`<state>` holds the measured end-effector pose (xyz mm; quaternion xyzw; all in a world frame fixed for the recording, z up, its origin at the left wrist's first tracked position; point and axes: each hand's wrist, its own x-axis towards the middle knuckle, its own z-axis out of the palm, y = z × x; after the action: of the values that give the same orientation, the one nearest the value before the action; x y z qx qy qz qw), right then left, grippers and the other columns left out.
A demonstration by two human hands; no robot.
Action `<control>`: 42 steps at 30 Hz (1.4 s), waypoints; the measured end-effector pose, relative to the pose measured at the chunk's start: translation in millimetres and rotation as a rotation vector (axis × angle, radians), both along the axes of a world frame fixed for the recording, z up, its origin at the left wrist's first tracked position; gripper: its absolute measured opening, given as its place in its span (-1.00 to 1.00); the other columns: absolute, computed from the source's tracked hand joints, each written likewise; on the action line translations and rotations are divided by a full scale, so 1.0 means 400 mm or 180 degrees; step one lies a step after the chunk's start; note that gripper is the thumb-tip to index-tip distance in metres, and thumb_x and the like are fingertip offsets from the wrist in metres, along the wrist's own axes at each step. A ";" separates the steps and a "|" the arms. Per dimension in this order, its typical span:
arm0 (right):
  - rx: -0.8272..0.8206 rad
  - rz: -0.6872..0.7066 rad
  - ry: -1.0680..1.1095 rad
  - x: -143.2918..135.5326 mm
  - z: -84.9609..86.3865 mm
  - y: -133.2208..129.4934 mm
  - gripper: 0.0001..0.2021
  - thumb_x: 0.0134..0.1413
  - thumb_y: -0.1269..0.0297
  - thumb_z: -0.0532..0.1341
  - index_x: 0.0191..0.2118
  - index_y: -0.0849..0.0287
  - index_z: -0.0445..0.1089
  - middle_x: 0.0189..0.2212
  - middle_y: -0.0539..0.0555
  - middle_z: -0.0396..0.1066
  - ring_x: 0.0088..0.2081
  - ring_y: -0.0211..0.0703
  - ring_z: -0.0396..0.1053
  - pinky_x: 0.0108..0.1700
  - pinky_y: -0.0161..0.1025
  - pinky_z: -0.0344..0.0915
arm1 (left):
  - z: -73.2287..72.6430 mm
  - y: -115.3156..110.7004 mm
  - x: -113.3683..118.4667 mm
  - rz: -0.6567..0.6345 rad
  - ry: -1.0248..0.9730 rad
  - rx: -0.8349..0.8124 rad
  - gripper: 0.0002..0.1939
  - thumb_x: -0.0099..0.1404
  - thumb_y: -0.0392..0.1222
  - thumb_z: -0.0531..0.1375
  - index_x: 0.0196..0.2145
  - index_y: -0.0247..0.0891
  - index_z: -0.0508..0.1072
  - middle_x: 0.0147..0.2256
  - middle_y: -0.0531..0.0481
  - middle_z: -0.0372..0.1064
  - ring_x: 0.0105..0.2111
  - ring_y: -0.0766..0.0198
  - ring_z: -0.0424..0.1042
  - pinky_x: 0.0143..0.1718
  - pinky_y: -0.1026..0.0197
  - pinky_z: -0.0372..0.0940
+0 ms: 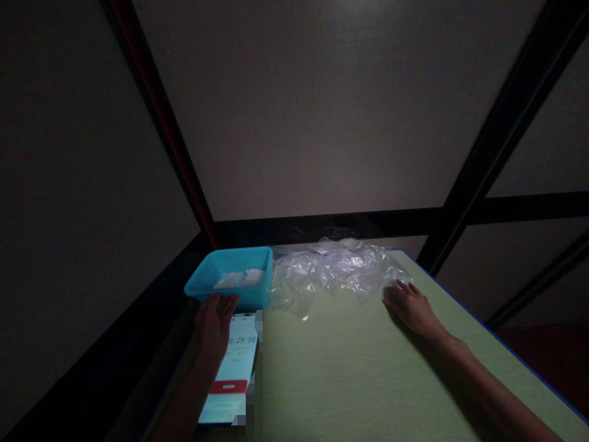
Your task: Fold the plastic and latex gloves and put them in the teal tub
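Note:
My left hand (215,319) is at the near side of a turquoise plastic basket (251,301), its bent fingers slightly apart at the front wall. Inside the basket lie small white, flat pieces (234,279), too dim to make out. Over to the right, my right hand (409,309) hovers at or on the tabletop with fingers apart, its fingertips beside the edge of a crumpled heap of clear plastic bags (335,267). Whether they touch the plastic is hard to tell. Neither hand shows anything in its grasp.
A phone (230,368) with a lit timer screen lies under my left forearm, on the left of the pale green table (345,368). The table has a blue edge. Dark-framed wall panels (322,123) stand behind it and on the left.

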<state>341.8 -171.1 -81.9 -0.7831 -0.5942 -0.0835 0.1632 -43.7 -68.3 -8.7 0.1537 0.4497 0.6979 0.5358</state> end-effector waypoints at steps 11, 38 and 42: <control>0.0309 0.0346 0.0111 -0.080 0.059 -0.017 -0.60 0.07 0.31 0.01 0.04 0.29 0.25 0.02 0.32 0.30 0.10 0.26 0.15 0.00 0.27 0.12 | 0.017 -0.097 0.059 0.0195 0.0479 0.0577 -0.85 -0.06 -0.31 0.20 -0.51 -0.23 0.26 -0.61 0.23 0.21 -0.61 0.47 0.22 -0.51 0.39 0.18; -0.0172 0.2393 0.0183 -0.308 0.070 -0.141 -0.60 0.07 0.27 0.19 0.03 0.30 0.31 -0.03 0.20 0.40 -0.01 0.04 0.34 0.01 -0.08 0.31 | -0.171 -0.231 0.265 -0.2377 0.1979 0.1126 -0.79 -0.05 -0.30 0.16 -0.36 -0.23 0.41 -0.30 -0.07 0.36 -0.22 0.15 0.37 -0.20 0.18 0.28; 0.0194 0.3299 -0.0334 -0.338 0.043 -0.160 -0.63 0.11 0.21 0.16 0.01 0.26 0.31 -0.07 0.13 0.43 -0.07 -0.03 0.37 -0.02 -0.18 0.32 | -0.176 -0.232 0.261 -0.2266 0.2385 0.1460 -0.75 -0.09 -0.38 0.09 -0.40 -0.22 0.42 -0.26 -0.09 0.36 -0.19 0.13 0.35 -0.22 0.17 0.28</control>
<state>206.4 -235.0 -64.7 -0.3758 -0.9086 -0.0481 0.1758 60.7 -161.2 -79.1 0.6457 0.3663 0.4517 0.4947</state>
